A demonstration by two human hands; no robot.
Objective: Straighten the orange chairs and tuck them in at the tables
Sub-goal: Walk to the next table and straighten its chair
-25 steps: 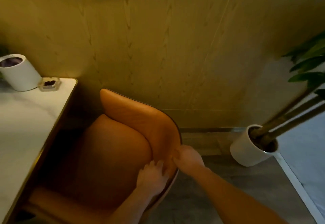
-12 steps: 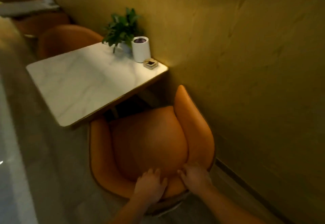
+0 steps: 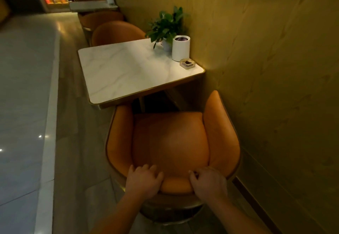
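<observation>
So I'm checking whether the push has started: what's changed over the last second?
Mostly the view: it swung left, from facing the wall to looking along the table. The left hand and right hand slid slightly apart on the back of the chair. Both still grip its rim, and the chair stays at the table's near edge, seat not tucked under. Whether it shifted at all, I cannot tell.

Light: dim, amber.
Glare: small spots on glossy pale floor tiles point(image 3: 22, 123), left of the left hand point(image 3: 143, 183).
Edges: bowed.
</observation>
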